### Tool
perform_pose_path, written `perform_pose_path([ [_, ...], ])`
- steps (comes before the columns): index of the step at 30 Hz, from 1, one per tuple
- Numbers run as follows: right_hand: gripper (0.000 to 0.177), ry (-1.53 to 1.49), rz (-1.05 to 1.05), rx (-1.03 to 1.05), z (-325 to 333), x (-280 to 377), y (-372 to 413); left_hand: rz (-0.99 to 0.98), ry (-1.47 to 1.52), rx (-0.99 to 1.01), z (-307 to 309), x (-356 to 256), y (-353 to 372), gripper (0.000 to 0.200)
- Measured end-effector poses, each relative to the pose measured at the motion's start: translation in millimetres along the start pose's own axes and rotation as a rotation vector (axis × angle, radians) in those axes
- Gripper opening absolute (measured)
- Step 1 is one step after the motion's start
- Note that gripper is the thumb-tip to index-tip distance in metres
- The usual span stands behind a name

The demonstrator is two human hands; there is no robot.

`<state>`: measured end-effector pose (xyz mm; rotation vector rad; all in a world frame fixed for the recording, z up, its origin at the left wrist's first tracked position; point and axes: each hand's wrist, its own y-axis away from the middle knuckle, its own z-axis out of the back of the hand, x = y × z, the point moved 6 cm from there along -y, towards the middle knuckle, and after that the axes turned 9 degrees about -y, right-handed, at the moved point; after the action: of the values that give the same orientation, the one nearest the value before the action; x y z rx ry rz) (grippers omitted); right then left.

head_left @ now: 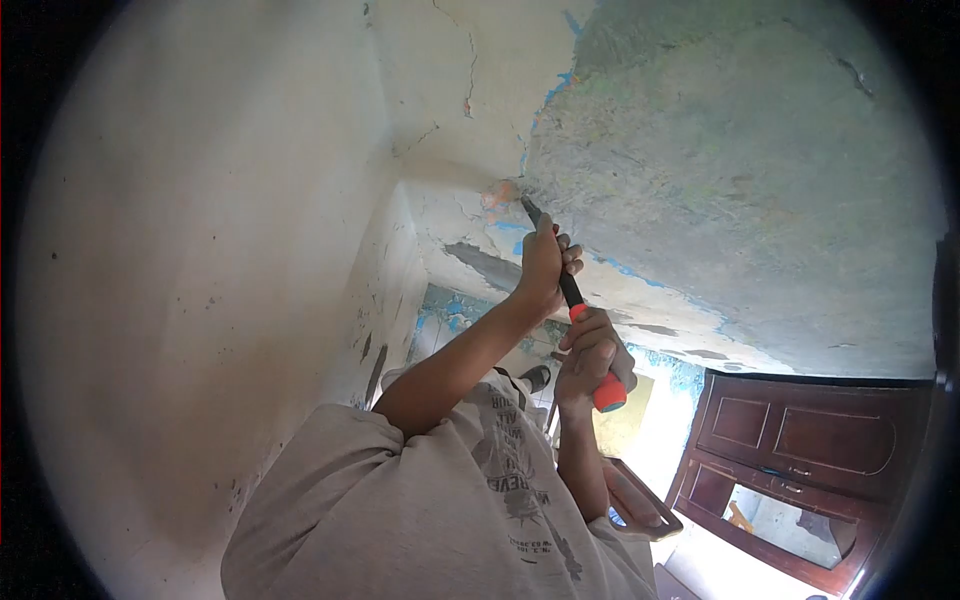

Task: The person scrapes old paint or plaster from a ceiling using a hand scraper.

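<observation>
My left hand [543, 262] is closed around the black shaft of a long scraper [572, 290], near its dark tip. Lower down, my right hand [595, 362] wraps the tool's red grip, whose butt end sticks out below the fist. The tip meets the wall at the ragged edge between cream paint [470, 60] and a large grey bare patch [720, 190]. Orange and blue traces of older paint show around that spot. The blade's exact shape is too small to make out.
A plain wall [190, 260] rises close on the left and meets the worked wall in a corner. Dark brown wooden cabinet doors [800, 425] stand at the lower right. A wood-framed item [645, 500] is beside my right arm. A shoe [537, 378] shows below.
</observation>
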<state>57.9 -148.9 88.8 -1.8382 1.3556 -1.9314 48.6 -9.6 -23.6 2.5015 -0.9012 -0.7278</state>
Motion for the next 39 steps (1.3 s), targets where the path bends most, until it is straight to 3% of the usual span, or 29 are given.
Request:
perform_pose_path([
  [9,0.046,0.085,-0.127,0.020,-8,-14,-3,0.022,0.010,-0.037,19,0,-18,0.026],
  [13,0.045,0.081,-0.031,0.018,-14,-1,-2,0.058,-0.001,0.031,12,-1,-13,0.025],
  [18,0.043,0.140,-0.199,0.046,-10,-12,-1,0.059,-0.003,0.003,23,0,-22,0.025],
  [22,0.041,0.071,0.077,0.076,-18,3,-2,0.086,0.003,0.071,6,-5,-11,0.025],
  [28,0.039,0.212,-0.108,0.117,-21,-7,-4,0.144,0.014,0.087,27,4,-31,0.026],
  [31,0.038,0.054,0.130,0.093,-25,10,-5,0.124,0.027,0.082,8,-6,-9,0.021],
  [35,0.041,0.174,-0.038,0.110,-20,-9,-3,0.113,-0.014,0.041,24,-4,-27,0.027],
  [39,0.041,0.093,-0.021,0.050,-22,0,-8,0.115,0.023,0.154,13,-5,-20,0.031],
])
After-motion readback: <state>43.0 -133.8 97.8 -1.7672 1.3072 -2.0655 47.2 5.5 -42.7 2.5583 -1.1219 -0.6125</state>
